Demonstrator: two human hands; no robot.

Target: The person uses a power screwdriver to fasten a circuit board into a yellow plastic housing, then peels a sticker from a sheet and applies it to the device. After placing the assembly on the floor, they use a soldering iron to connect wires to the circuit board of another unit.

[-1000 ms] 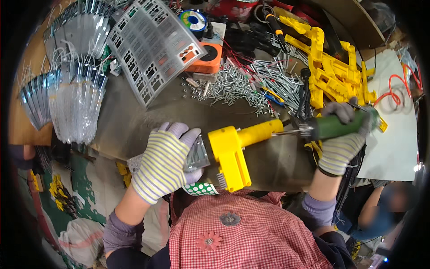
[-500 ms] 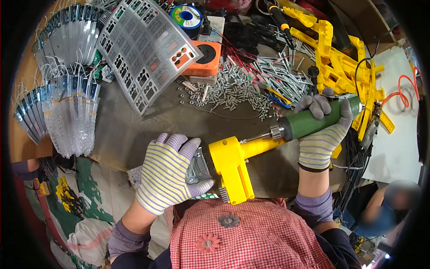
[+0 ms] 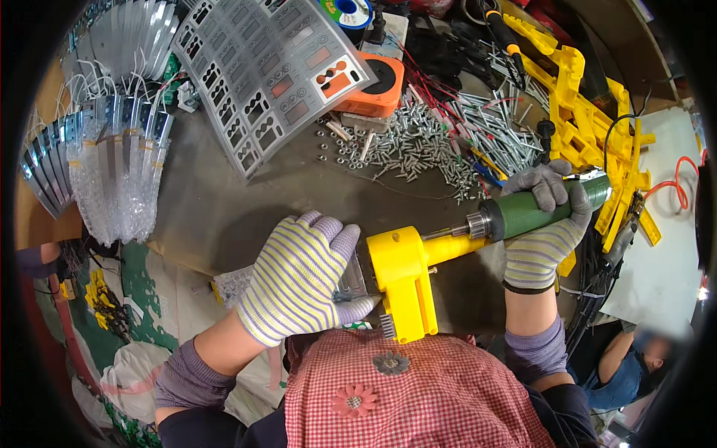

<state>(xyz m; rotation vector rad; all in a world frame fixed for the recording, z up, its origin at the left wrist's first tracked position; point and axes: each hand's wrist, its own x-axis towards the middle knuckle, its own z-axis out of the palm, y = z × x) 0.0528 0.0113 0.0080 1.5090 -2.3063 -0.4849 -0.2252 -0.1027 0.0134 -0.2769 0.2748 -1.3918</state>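
A yellow plastic housing, with a handle-like arm pointing right, lies in front of me near the table's front edge. My left hand, in a striped glove, is closed around the clear plastic part at its left end; the fingers hide most of that part. My right hand, also gloved, is wrapped around a green electric screwdriver. The tool lies nearly level along the yellow arm, its bit pointing left at the housing's upper side. Whether the bit sits on a screw I cannot tell. A small screw sticks out below the arm.
Loose screws and an orange case lie beyond my hands. A printed panel sheet slants at the far left. Bundled strips are at left, yellow plastic parts at right. Another person is at lower right.
The whole view has shifted, so things on the table appear further right and higher. Both hands keep their grips, and the screwdriver stays along the yellow housing.
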